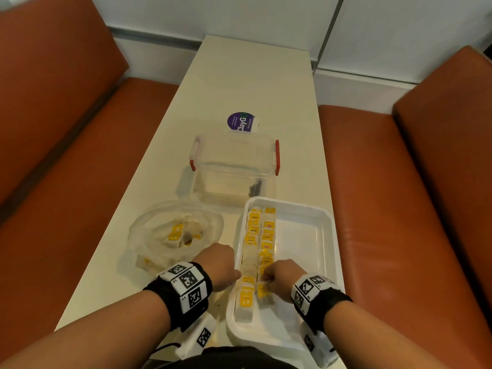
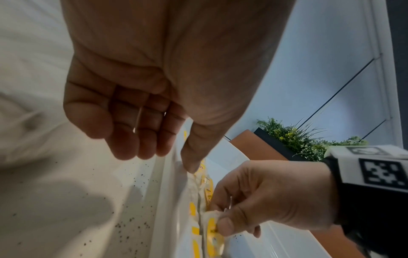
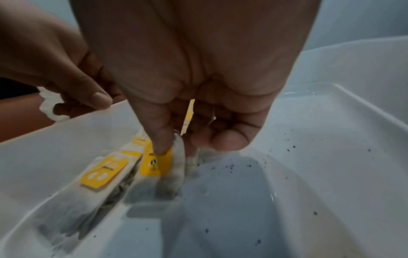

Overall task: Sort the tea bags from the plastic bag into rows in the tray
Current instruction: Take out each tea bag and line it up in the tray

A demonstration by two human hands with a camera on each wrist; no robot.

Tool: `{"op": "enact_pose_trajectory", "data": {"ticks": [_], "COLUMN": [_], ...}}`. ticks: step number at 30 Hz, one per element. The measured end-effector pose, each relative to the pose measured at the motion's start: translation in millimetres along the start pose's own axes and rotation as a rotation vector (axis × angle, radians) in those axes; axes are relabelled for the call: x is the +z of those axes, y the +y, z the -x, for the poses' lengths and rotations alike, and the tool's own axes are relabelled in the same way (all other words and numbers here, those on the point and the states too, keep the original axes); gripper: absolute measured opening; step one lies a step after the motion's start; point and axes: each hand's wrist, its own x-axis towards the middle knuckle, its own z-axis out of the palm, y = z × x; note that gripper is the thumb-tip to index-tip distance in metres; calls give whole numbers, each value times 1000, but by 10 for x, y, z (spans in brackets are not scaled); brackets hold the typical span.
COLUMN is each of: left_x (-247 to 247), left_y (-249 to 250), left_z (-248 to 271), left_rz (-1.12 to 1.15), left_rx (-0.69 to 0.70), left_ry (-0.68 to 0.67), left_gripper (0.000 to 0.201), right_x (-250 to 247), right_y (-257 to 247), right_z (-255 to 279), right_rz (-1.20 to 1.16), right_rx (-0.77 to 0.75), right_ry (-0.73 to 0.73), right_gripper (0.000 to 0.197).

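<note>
A white tray [image 1: 332,235] lies on the table at the near right. Two rows of yellow-tagged tea bags [image 1: 251,235] run along its left side. My right hand [image 1: 269,280] is inside the tray at the near end of the second row. It pinches a tea bag [image 3: 154,165], thumb pressed on its yellow tag. My left hand [image 1: 234,274] sits at the tray's left rim; its fingers [image 2: 123,148] are loosely curled and hold nothing, and the thumb reaches over the rim. The clear plastic bag [image 1: 149,235], with more tea bags [image 1: 177,231] inside, lies left of the tray.
A clear lidded box with red clasps [image 1: 234,166] stands just behind the tray, a round purple label [image 1: 241,122] beyond it. The narrow pale table [image 1: 253,75] has orange-brown benches on both sides [image 1: 80,155]. Tea specks dot the tray floor [image 3: 287,148].
</note>
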Motion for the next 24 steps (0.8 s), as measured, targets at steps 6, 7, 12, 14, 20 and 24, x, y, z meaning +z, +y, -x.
{"op": "enact_pose_trajectory", "data": {"ticks": [6, 7, 12, 14, 20, 24], "left_x": [3, 2, 7, 2, 3, -5], "left_y": [-9, -8, -6, -4, -18, -12], "left_z": [-7, -8, -1, 5, 10, 16], "left_rz": [-1, 5, 24, 24, 8, -7], "left_rx": [7, 9, 18, 18, 23, 29], "left_ry": [-6, -7, 15, 17, 8, 9], "left_gripper": [37, 34, 32, 34, 35, 35], "right_x": [13, 14, 53, 67, 41, 102], "right_y": [34, 30, 7, -1, -10, -29], "right_z": [-6, -2, -18, -28, 36, -14], "right_rz": [-102, -101, -120, -122, -38, 58], "right_rx": [5, 5, 15, 27, -37, -101], "right_ry": [72, 79, 142, 158, 143, 115], "right_gripper": [18, 19, 5, 5, 34, 31]}}
